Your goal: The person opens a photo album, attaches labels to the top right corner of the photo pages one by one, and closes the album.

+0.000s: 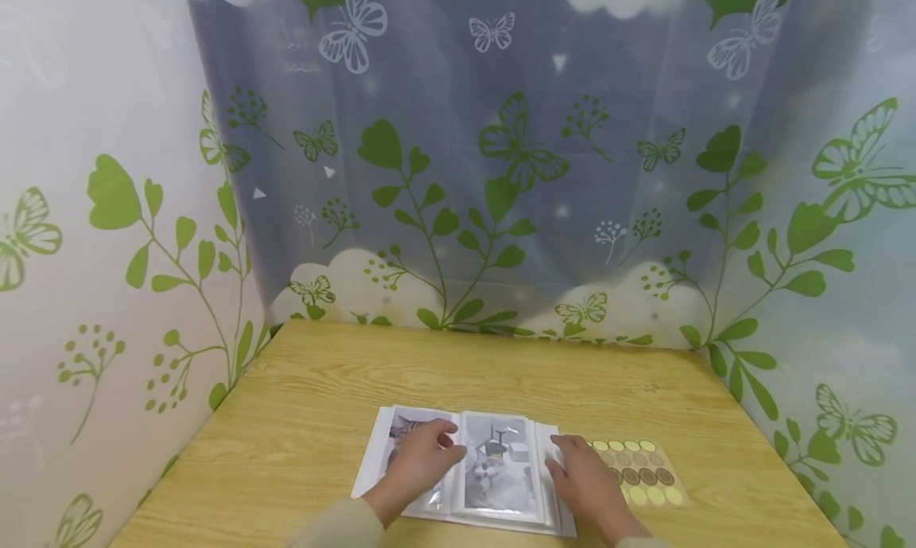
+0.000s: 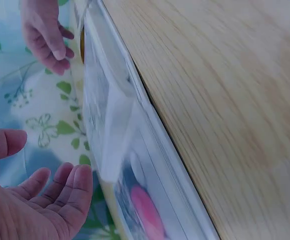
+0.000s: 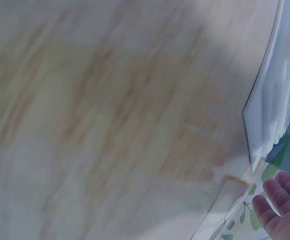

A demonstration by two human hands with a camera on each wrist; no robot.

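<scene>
A photo album [image 1: 366, 462] lies spread on the table, clear sleeves on both sides. A greyish picture [image 1: 499, 472] fills the right page, and a photo with a striped animal [image 1: 405, 422] on the left page is partly covered by my left hand [image 1: 424, 456]. That hand hovers over the left page near the fold, fingers loosely bent and holding nothing. My right hand [image 1: 588, 484] is at the album's right edge, fingers relaxed, with nothing in its grasp. In the left wrist view, the album's sleeves [image 2: 117, 125] stand slightly raised around the fold.
Right of the album lies a sheet of round stickers [image 1: 647, 459] in yellow and brown rows, partly behind my right hand. The wood-grain table [image 1: 458, 365] extends back to a curtain [image 1: 444, 293] printed with leaves and butterflies, which also encloses both sides.
</scene>
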